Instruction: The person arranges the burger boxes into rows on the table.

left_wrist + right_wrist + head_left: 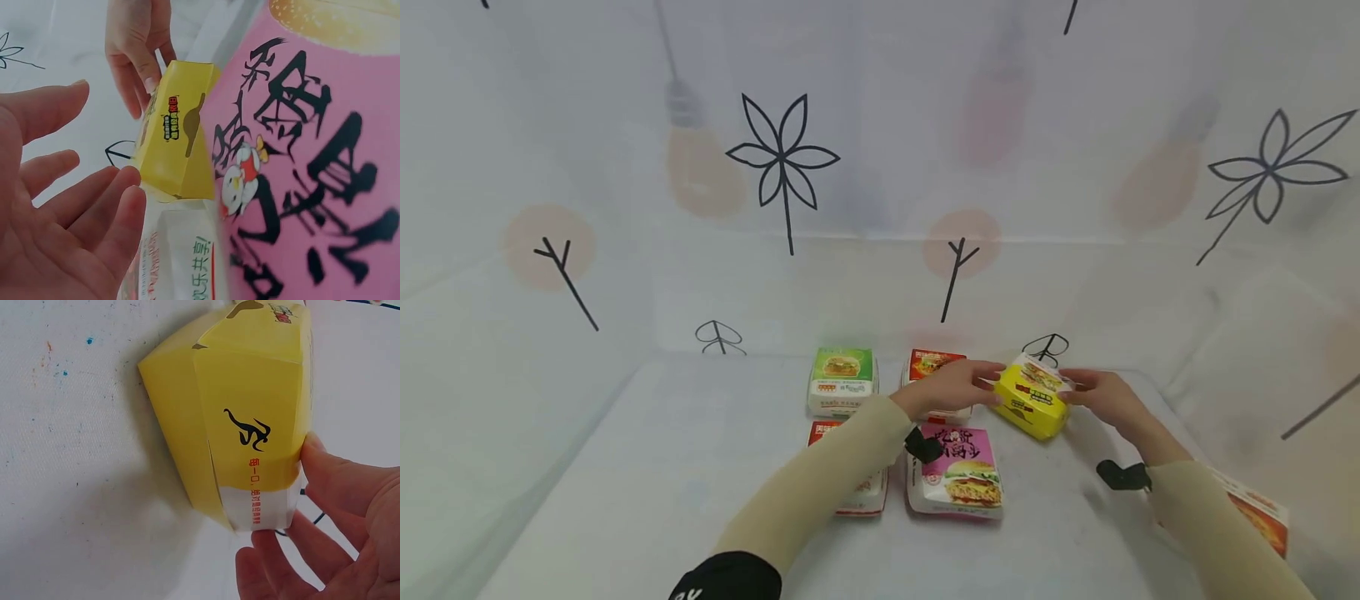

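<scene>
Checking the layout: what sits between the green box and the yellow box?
A red box, partly behind the left hand, in the head view.

The left forearm hides most of one red box. The left hand covers part of another red box. The box print is too small to read.
</scene>
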The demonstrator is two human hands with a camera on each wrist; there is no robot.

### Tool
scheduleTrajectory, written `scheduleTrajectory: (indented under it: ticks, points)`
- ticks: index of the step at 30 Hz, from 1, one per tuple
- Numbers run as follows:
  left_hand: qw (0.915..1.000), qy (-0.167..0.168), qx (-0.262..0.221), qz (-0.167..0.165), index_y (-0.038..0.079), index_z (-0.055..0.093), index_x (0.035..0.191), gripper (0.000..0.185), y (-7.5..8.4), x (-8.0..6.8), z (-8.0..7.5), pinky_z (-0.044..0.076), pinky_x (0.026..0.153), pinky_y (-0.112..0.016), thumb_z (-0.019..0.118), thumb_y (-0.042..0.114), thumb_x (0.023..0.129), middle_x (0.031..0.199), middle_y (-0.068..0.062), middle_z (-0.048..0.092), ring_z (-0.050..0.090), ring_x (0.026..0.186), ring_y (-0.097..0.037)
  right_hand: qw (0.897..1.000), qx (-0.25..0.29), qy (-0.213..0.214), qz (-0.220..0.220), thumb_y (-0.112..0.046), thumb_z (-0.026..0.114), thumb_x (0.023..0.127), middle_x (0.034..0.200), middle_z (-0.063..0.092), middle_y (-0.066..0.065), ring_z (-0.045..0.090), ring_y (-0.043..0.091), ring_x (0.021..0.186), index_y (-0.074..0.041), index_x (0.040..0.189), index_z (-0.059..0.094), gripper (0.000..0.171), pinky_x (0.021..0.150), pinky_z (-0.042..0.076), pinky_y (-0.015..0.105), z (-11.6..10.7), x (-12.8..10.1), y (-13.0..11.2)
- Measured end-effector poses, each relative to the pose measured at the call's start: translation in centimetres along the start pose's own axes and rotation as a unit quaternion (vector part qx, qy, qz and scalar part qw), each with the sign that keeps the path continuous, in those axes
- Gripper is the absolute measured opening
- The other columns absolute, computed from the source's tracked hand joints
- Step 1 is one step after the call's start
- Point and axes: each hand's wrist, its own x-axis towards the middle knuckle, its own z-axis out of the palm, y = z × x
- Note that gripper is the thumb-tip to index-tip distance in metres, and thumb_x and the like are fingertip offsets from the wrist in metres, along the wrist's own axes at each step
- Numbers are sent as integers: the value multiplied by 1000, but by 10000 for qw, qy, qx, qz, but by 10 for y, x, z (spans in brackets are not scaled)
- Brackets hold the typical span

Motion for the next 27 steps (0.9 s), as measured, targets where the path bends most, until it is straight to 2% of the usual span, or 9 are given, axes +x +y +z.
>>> scheduleTrajectory:
  ticks: [7, 12, 22, 27]
  points:
    - [9988, -36, 445, -195, 26, 43, 152, 67, -2, 11, 8, 43, 103, -28, 72, 35, 92, 144, 5, 53, 56, 123, -7, 9999, -107, 51, -74, -37, 67, 95, 147, 35, 37, 34, 54, 132, 3, 150, 38, 73, 102, 33, 70, 1, 0, 0]
    - [9984, -11, 496, -271, 26, 44, 152, 67, -4, 14, 9, 42, 105, -29, 73, 36, 91, 145, 4, 53, 55, 124, -10, 9999, -95, 70, -78, -38, 66, 96, 148, 36, 36, 35, 53, 132, 2, 149, 39, 72, 102, 34, 68, 3, -2, 1]
    - [9971, 125, 525, -531, 27, 43, 152, 72, 0, 19, 15, 40, 107, -33, 75, 36, 89, 144, 1, 55, 57, 123, -10, 9989, -161, 143, -411, -24, 57, 102, 144, 43, 33, 42, 51, 127, 6, 144, 45, 53, 100, 38, 66, 2, -10, 9]
    - [9952, 234, 759, -574, 29, 40, 153, 74, 1, 25, 20, 37, 110, -34, 76, 37, 89, 147, 2, 50, 48, 133, -14, 9988, -170, 175, -426, -22, 59, 100, 137, 52, 32, 47, 49, 123, 7, 140, 49, 50, 98, 40, 66, 1, -11, 12]
